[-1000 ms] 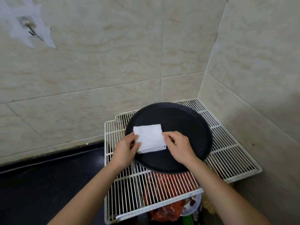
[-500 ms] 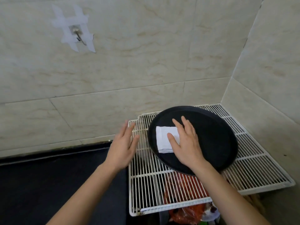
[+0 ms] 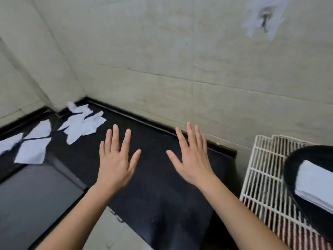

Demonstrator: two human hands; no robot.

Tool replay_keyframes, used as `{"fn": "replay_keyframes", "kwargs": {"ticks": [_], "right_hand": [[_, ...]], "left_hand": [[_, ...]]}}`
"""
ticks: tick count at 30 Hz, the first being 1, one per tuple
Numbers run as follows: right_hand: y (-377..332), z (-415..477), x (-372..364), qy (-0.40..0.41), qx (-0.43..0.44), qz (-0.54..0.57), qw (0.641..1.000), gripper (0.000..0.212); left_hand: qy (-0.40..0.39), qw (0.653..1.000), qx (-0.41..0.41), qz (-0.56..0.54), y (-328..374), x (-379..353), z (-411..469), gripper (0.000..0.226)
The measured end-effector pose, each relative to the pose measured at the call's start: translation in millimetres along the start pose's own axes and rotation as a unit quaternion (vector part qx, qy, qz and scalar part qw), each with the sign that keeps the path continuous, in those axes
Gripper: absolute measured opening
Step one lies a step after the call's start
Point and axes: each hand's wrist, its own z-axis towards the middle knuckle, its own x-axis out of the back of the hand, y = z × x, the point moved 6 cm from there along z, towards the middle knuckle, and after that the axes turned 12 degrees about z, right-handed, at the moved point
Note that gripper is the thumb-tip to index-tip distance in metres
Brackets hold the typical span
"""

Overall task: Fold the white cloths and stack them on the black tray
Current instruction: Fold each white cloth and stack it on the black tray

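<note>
Several crumpled white cloths (image 3: 79, 126) lie on the black counter (image 3: 155, 168) at the far left, with another white cloth (image 3: 33, 147) nearer the left edge. A folded white cloth stack (image 3: 314, 183) rests on the black tray (image 3: 295, 163), cut off by the right edge. My left hand (image 3: 116, 161) and my right hand (image 3: 191, 157) hover over the middle of the counter, both empty with fingers spread, between the loose cloths and the tray.
The tray sits on a white wire rack (image 3: 264, 170) at the right, with something red beneath it. A grey recessed panel (image 3: 34, 197) lies at the lower left. Tiled walls close the back and left; a wall hook (image 3: 264, 17) is at the upper right.
The view has swung left, away from the tray. My right hand left the folded cloth on the tray, and both hands now hover open over the black counter.
</note>
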Motion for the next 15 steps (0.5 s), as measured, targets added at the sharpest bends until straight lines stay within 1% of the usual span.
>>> {"fn": "replay_keyframes", "kwargs": {"ticks": [3, 5, 8, 11, 13, 15], "right_hand": [[-44.1, 10.6, -33.9, -0.018, 0.045, 0.014, 0.999, 0.075], [-75.5, 18.1, -61.1, -0.024, 0.062, 0.015, 0.998, 0.075], [-107.5, 29.7, -92.8, -0.031, 0.064, 0.016, 0.997, 0.075], [-157.3, 48.8, -139.1, -0.021, 0.076, -0.007, 0.997, 0.075], [-187.6, 61.0, -169.1, -0.012, 0.059, 0.005, 0.998, 0.075], [-223.0, 72.6, -208.4, -0.020, 0.056, 0.015, 0.998, 0.075]], "left_hand": [[-0.019, 0.998, 0.066, 0.012, -63.6, -3.3, -22.1, 0.075], [-0.033, 0.995, 0.089, 0.015, -107.9, -7.9, -31.7, 0.076], [-0.031, 0.995, 0.094, 0.011, -158.8, -17.5, -37.9, 0.076], [-0.033, 0.994, 0.106, -0.002, -233.7, -34.3, -47.9, 0.075], [-0.049, 0.993, 0.110, -0.009, -279.5, -46.5, -53.6, 0.075], [-0.060, 0.991, 0.116, -0.004, -324.8, -58.0, -65.7, 0.075]]}}
